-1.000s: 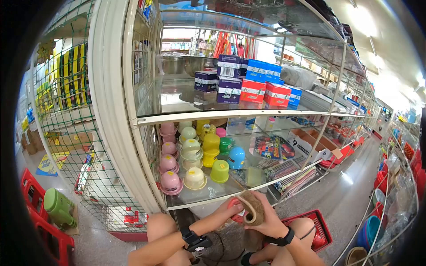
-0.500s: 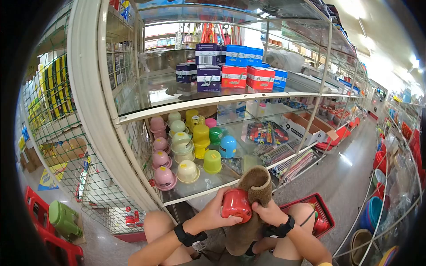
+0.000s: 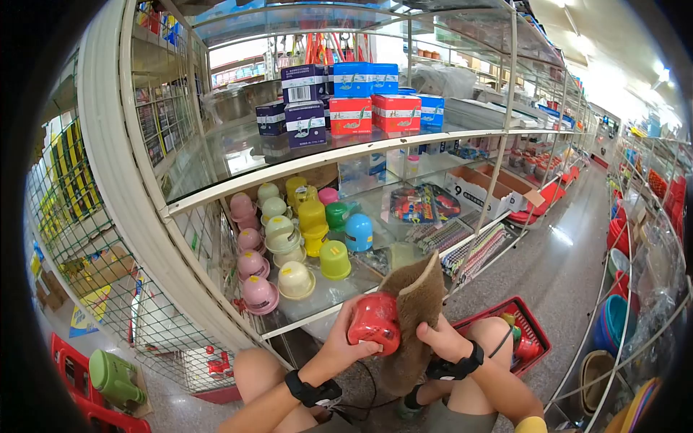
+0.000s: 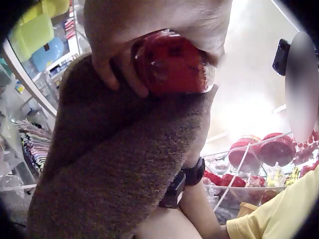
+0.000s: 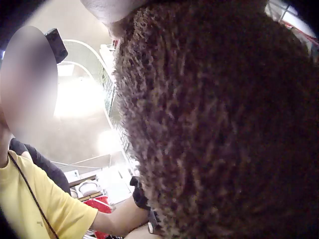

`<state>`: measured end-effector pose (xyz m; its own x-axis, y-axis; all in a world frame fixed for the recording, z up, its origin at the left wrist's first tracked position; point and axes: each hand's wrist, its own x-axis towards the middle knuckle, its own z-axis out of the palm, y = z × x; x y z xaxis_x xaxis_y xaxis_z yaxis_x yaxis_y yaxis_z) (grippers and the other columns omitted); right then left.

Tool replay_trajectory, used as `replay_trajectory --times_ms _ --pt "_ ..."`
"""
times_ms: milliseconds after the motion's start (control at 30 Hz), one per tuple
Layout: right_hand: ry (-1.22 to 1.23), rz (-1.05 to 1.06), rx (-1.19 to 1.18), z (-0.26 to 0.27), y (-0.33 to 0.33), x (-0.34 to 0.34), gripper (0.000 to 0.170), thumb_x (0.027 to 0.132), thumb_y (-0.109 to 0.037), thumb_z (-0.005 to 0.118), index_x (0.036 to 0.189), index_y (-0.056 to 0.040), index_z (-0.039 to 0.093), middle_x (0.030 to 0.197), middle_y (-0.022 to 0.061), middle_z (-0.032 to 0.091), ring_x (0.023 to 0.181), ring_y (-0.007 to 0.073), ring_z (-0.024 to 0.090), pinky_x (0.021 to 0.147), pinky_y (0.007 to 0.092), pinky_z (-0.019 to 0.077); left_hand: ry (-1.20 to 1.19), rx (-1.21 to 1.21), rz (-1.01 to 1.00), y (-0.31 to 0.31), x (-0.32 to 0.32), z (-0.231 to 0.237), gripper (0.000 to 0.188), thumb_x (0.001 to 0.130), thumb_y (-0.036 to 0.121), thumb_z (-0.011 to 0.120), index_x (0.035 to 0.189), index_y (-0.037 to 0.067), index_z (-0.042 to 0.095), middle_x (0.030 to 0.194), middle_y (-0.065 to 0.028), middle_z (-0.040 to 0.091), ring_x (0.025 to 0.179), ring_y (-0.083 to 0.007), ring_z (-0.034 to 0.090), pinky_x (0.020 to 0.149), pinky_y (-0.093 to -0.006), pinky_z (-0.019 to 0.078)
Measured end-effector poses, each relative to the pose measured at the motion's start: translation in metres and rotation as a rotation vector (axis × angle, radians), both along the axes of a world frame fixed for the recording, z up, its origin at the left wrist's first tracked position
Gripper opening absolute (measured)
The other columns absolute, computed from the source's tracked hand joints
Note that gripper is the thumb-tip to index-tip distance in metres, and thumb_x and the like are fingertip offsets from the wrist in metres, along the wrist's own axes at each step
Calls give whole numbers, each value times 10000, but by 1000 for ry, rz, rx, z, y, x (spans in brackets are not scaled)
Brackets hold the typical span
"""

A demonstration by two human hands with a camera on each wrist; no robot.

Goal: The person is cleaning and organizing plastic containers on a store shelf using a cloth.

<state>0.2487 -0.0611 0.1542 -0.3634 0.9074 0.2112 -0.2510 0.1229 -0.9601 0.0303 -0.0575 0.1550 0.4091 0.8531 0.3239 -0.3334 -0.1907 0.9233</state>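
My left hand (image 3: 341,336) grips a shiny red plastic cup (image 3: 375,323), round-bodied, in front of the shelf. In the left wrist view the fingers curl round this cup above the cloth. A brown towelling cloth (image 3: 416,299) hangs from my right hand (image 3: 445,342), pinched with the thumb on its near face. The cloth stands up beside the cup and droops below it between the knees. In the right wrist view the cloth's fuzzy pile (image 5: 214,119) fills most of the picture and hides the fingers.
Pink, cream, yellow, green and blue plastic cups (image 3: 296,280) stand on the lower glass shelf (image 3: 328,292). Boxes (image 3: 351,117) are stacked on the shelf above. A red basket (image 3: 543,339) holding red items is on the floor at right. Green wire mesh (image 3: 94,267) borders the left.
The red cup has come away from the cloth's folds into fuller view in my left hand. The cloth has opened out and been raised in my right hand. The view has turned right.
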Motion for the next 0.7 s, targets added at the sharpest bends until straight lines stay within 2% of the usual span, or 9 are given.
replay_trajectory --times_ms 67,200,267,367,400,467,600,667,700 --pt "-100 49 178 4 0 -5 666 866 -305 694 1354 29 388 1291 110 513 1175 187 483 1008 348 380 -10 -5 -16 4 0 -4 896 715 203 829 1394 33 270 1354 -111 407 1247 -198 438 1029 -343 390" --pt "-302 -40 253 7 4 -5 682 827 -286 731 1330 45 409 1247 163 554 1155 224 528 983 356 408 13 -46 -25 -1 6 -6 901 720 194 826 1399 35 255 1357 -106 399 1256 -187 424 1032 -342 385" --pt "-403 -140 291 12 3 -4 591 801 -263 750 1222 67 500 1108 207 626 1037 262 609 902 364 458 40 -58 -55 0 5 -9 932 707 203 836 1403 37 238 1357 -105 393 1258 -187 420 1037 -344 378" --pt "-374 -209 355 13 1 -4 424 810 -226 732 1084 62 584 940 212 668 881 281 659 801 375 490 45 -6 -118 5 4 -16 971 685 231 855 1401 38 228 1356 -105 389 1260 -189 415 1038 -347 378" --pt "-373 -209 349 16 -2 -6 424 810 -226 732 1084 62 584 940 212 668 881 281 659 801 375 490 46 -12 -119 4 4 -17 971 685 231 855 1401 38 228 1356 -105 389 1260 -189 415 1038 -347 378" --pt "-456 -449 476 20 -10 -11 316 823 -188 707 1017 44 617 857 198 671 793 269 663 745 371 489 76 11 -81 1 7 -16 1050 616 342 896 1403 42 269 1359 -75 412 1260 -168 423 1034 -345 382" --pt "-447 -459 516 17 -8 -9 270 836 -155 684 1025 29 626 813 199 661 758 270 663 720 362 487 31 -110 -80 0 9 -4 1073 592 416 895 1391 36 288 1319 -71 446 1227 -169 464 1023 -341 401" --pt "-253 -369 337 8 0 -8 283 871 -191 671 1032 36 620 828 148 674 772 217 648 726 344 483 11 -133 -100 2 7 -3 1088 588 443 889 1399 41 285 1325 -71 449 1232 -173 467 1026 -346 403" --pt "-251 -375 330 6 -1 -7 283 871 -191 671 1032 36 620 828 148 674 772 217 648 726 344 483 -6 -159 -123 3 7 -3 1104 584 471 883 1406 47 281 1330 -72 452 1237 -178 469 1029 -350 405"
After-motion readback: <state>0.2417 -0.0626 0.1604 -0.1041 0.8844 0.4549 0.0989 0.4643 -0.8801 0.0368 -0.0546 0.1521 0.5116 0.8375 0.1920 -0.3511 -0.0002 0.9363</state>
